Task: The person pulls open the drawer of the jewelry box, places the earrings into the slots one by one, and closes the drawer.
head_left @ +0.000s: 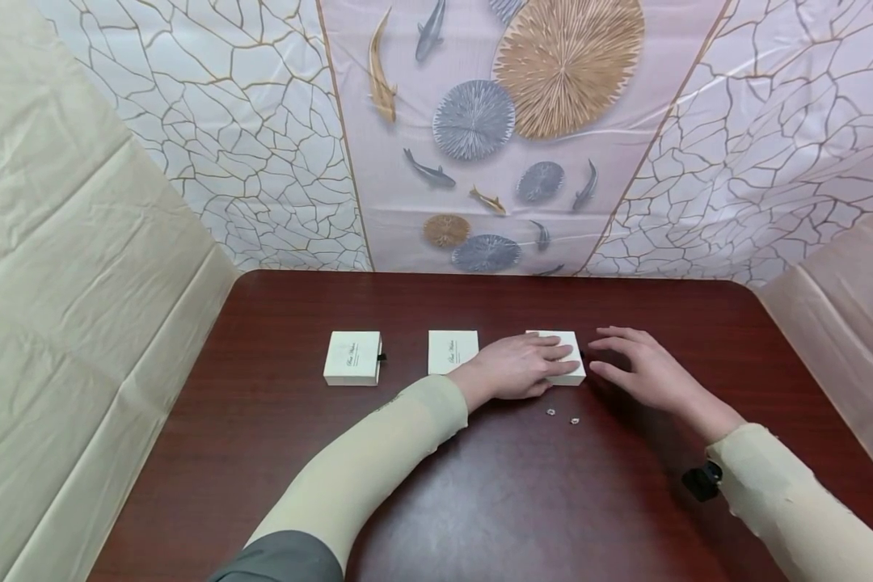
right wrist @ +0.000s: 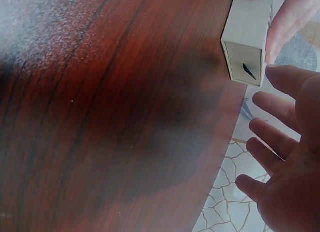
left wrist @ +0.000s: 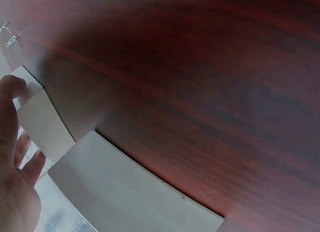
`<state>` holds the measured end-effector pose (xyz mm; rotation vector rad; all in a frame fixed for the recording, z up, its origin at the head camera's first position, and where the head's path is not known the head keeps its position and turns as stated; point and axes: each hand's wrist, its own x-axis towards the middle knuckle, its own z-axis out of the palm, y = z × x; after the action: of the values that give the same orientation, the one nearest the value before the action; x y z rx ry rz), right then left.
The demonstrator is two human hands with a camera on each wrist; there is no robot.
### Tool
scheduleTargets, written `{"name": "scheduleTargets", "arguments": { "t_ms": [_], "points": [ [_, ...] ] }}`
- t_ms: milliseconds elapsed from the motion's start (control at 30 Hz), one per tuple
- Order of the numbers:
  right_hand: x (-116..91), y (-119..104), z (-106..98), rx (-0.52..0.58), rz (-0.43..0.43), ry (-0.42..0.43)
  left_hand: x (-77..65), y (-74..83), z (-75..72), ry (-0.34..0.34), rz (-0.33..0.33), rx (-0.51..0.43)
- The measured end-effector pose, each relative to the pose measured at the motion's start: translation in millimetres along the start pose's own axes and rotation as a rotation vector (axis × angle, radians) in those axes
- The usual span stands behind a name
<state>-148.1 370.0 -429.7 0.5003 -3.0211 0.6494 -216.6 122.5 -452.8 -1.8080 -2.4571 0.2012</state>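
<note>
My left hand [head_left: 520, 366] lies over the right-hand small white drawer box [head_left: 569, 376]. Its fingers reach across the top and its thumb is against the near side, so it holds the box. In the right wrist view, a black pull tab [right wrist: 249, 70] shows on the box's end. Just to the right of that end is my right hand [head_left: 643, 372], with its fingers spread and nothing between them. Two small sparkly stud earrings, a left one [head_left: 550, 412] and a right one [head_left: 575, 420], lie on the table nearer to me than the box.
A second white box [head_left: 453, 349] lies in the middle, partly behind my left wrist. Farther left is a third white box [head_left: 352, 358] with a black tab on its right side. All are on a dark red-brown table [head_left: 276, 453], with a patterned cloth [head_left: 284, 162] behind.
</note>
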Motion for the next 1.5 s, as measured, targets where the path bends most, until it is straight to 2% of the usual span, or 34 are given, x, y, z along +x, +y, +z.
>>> {"name": "scheduleTargets", "arguments": {
  "t_ms": [367,700,1133,1500],
  "points": [
    [8,1,4,0.027,-0.022,-0.006,-4.4,-1.1,5.6,0.018,-0.004,0.006],
    [17,3,9,0.023,-0.086,0.009,-4.9,-1.1,9.3,0.026,-0.026,-0.015],
    [28,3,11,0.019,-0.052,-0.012,-6.0,-1.0,7.3,0.019,-0.043,-0.042],
    [35,4,13,0.003,-0.040,-0.025,-4.1,-1.3,6.0,0.019,-0.030,-0.023]
  ]
}}
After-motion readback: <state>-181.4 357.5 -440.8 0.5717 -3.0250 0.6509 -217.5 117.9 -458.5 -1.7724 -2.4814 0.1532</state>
